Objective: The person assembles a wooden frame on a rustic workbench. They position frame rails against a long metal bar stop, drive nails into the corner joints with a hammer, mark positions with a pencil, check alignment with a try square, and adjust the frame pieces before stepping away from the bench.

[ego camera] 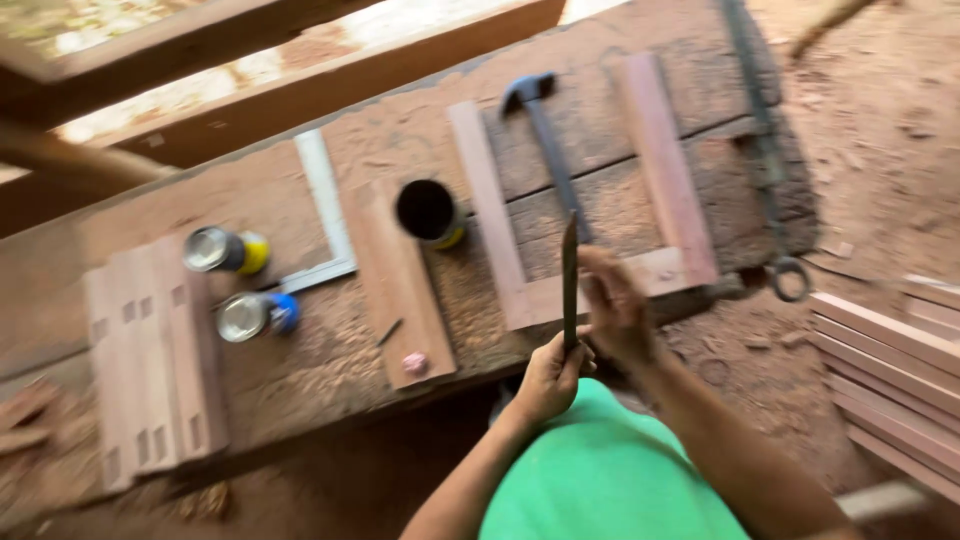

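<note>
My left hand [548,378] grips the lower end of a thin dark stick-like tool [569,275] and holds it upright in front of me. My right hand [612,308] sits just to its right, fingers curled close against the tool's middle; the blur hides whether they pinch it. Behind the hands, on the workbench [300,370], lies a U-shaped frame of reddish wooden strips [655,270] with a hammer [545,130] lying inside it.
A flat board [398,290] with a small pink lump, an open dark can [428,212], two closed tins [225,250] [255,315], a metal square [325,200], notched boards [150,360], a long bar clamp [765,150], and stacked planks [890,380] on the sawdust floor.
</note>
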